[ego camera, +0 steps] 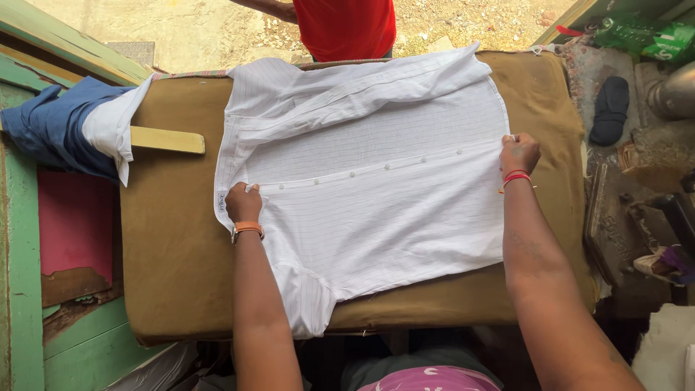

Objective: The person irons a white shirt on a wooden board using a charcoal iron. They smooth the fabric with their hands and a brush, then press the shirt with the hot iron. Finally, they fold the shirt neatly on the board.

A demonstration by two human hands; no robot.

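We see a white pinstriped shirt (376,195) spread flat across a brown padded board (174,246), collar end to the left, hem to the right, button placket running left to right through the middle. Our left hand (242,203) sits at the collar end of the placket, fingers curled and pinching the shirt fabric; an orange band is on that wrist. Our right hand (519,153) is at the right edge of the shirt, at the hem end of the placket, fingers closed on the cloth edge; red threads circle that wrist. The two hands are well apart, the placket between them. One sleeve hangs over the near edge of the board, between our arms. A flat wooden stick (166,140) lies on the board left of the shirt, its left end under a blue cloth (51,127) and a white cloth (112,127) piled at the far left. At the far side a person in a red top (346,27) stands just beyond the board. A dark sandal (610,110) lies to the right, near green packets (644,36) at far right.
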